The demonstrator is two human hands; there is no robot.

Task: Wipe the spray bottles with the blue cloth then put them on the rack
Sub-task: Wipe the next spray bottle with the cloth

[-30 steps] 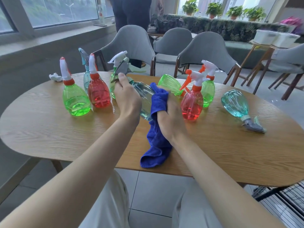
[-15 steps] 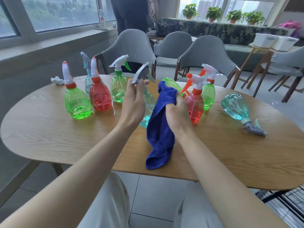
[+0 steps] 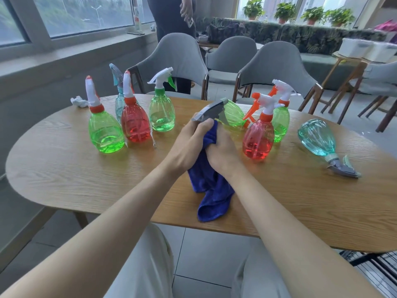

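My left hand (image 3: 189, 145) grips the neck of a teal spray bottle under its grey trigger head (image 3: 211, 111); the bottle's body is hidden. My right hand (image 3: 223, 152) wraps the blue cloth (image 3: 211, 190) around that bottle, and the cloth's tail hangs to the table's front edge. On the wooden table (image 3: 64, 175) stand a green bottle (image 3: 105, 130), a red bottle (image 3: 134, 123), a teal bottle (image 3: 118, 97) behind them and a green one (image 3: 162, 112). To the right are a red bottle (image 3: 258, 138), a green bottle (image 3: 280, 123), a green bottle lying down (image 3: 234, 114) and a teal bottle on its side (image 3: 318, 138).
A crumpled white tissue (image 3: 79, 101) lies at the table's far left. Grey chairs (image 3: 178, 61) stand behind the table, and a person (image 3: 171, 16) stands beyond them. A black wire rack (image 3: 378, 269) shows at the lower right beside the table.
The held bottle has swung from lying sideways to upright. My right hand has wrapped the cloth fully around it and both hands have come together.
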